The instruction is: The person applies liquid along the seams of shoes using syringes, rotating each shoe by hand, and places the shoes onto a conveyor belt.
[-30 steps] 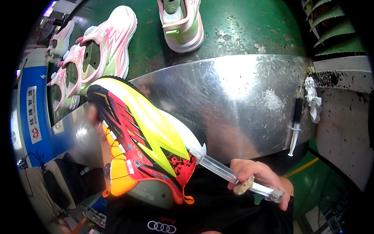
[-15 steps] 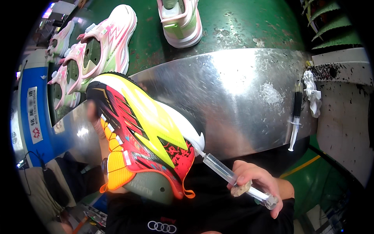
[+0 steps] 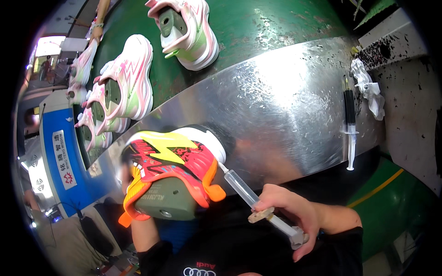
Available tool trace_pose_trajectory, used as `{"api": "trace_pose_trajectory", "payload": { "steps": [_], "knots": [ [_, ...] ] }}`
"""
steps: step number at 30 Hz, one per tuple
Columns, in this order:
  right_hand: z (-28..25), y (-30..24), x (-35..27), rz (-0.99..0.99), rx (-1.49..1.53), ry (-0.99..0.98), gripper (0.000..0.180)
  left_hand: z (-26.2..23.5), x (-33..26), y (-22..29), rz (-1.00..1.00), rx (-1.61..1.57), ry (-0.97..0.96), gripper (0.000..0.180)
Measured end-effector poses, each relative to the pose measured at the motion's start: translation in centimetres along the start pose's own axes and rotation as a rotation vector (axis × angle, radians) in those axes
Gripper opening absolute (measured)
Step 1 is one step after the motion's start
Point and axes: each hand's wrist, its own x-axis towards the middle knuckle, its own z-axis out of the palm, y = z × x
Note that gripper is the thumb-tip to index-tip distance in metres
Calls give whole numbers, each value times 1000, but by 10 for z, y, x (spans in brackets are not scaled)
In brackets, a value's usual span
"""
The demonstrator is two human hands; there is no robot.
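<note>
While the left hand point(image 3: 125, 174) holds the red and yellow shoe point(image 3: 182, 156) at its toe end, the right hand point(image 3: 291, 208) has a clear syringe point(image 3: 242, 187). Shoe is in front of the torso, at the near edge of the metal desk point(image 3: 285, 115), heel toward the right hand, olive shoe last point(image 3: 172, 198) inside. Left fingers blurred and mostly behind the shoe; can't tell how wide they're spread. Right fingers curled closed on the syringe near its flange, one digit at the plunger end. Syringe tip is at the sole edge by the heel; can't confirm contact. On the desk, right side: dark-filled syringe point(image 3: 350, 112), crumpled white tissue point(image 3: 368, 89) just beside it. Pink and white shoes point(image 3: 133, 76) stand beyond on the green surface point(image 3: 258, 23).
</note>
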Motion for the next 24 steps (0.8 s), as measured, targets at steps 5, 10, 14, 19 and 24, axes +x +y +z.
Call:
{"api": "trace_pose_trajectory", "payload": {
  "steps": [5,10,14,19,24],
  "knots": [
    [5,5,14,-10,-175,0,94,-64,-23,17,176,365,-153,49],
    [13,15,16,0,-206,8,93,-67,-53,-1,133,305,42,49],
    [22,18,16,13,-203,31,93,-61,-72,-13,16,336,-26,58],
    [33,21,14,46,-169,53,95,-46,-93,-36,-35,313,-81,59],
    [39,15,16,112,-158,54,99,-7,-100,-61,-113,230,-91,78]
  ]
}}
